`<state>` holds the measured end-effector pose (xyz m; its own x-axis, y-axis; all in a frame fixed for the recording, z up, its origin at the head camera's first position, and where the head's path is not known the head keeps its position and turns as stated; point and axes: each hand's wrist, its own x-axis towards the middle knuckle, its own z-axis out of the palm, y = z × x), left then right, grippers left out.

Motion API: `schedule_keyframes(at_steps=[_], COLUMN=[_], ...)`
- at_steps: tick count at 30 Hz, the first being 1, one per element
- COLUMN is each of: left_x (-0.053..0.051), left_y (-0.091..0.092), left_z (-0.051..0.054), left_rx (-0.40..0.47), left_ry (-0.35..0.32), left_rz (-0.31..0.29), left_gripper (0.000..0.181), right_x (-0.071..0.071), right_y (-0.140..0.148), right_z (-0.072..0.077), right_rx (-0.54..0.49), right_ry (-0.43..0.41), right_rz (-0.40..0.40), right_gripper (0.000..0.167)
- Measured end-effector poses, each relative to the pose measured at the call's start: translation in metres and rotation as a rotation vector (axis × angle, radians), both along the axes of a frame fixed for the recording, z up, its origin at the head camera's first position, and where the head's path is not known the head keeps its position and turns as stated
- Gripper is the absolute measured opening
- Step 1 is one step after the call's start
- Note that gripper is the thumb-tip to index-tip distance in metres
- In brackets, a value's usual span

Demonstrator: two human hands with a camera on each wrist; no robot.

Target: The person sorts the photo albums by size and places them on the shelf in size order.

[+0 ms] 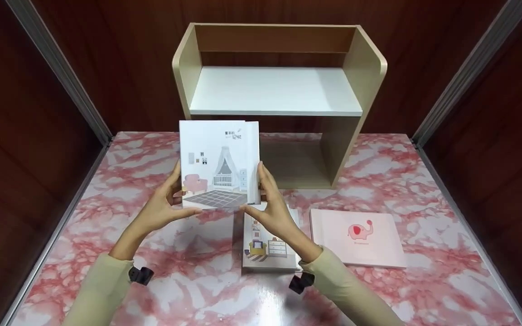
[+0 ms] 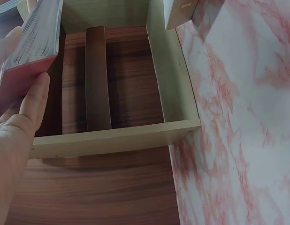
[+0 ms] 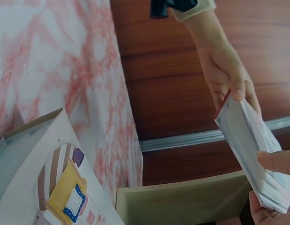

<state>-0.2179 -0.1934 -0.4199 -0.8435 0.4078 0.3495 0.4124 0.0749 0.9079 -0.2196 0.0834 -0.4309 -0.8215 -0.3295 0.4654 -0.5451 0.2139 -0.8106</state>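
Note:
A white book with a pink armchair and a canopied crib on its cover is held up in front of the shelf. My left hand grips its left edge, thumb on the front and fingers behind. On the other side my right hand holds the lower right edge the same way. The left wrist view shows the page block and a reddish back cover. Below my right hand lies another white book with a yellow armchair drawing, partly hidden by that hand and wrist.
A two-tier wooden shelf with a white upper board stands at the back. To the right, a pink book with an elephant lies on the red-and-white marbled table. Dark wood panels enclose the sides and back.

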Motion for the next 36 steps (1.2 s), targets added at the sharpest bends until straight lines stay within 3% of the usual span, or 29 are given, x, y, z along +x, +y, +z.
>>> schedule_keyframes(at_steps=[11, 20, 29, 36], left_x=[-0.001, -0.005, -0.007, -0.011], left_y=[0.0, 0.005, 0.007, 0.007], left_z=[0.003, 0.009, 0.011, 0.013], left_rx=[-0.019, 0.011, 0.002, -0.019], left_ry=[-0.009, 0.012, 0.023, 0.06], left_rz=[0.012, -0.005, -0.002, -0.002], left_gripper=[0.112, 0.112, 0.113, 0.114], right_x=[0.001, 0.016, -0.003, -0.006], right_y=[0.001, 0.0, 0.004, 0.005], right_z=[0.004, 0.035, 0.011, 0.012], right_rx=[0.015, -0.005, -0.003, -0.011], right_ry=[0.005, 0.02, 0.027, 0.042], right_rz=[-0.015, 0.0, -0.01, -0.016], right_gripper=[0.098, 0.092, 0.097, 0.098])
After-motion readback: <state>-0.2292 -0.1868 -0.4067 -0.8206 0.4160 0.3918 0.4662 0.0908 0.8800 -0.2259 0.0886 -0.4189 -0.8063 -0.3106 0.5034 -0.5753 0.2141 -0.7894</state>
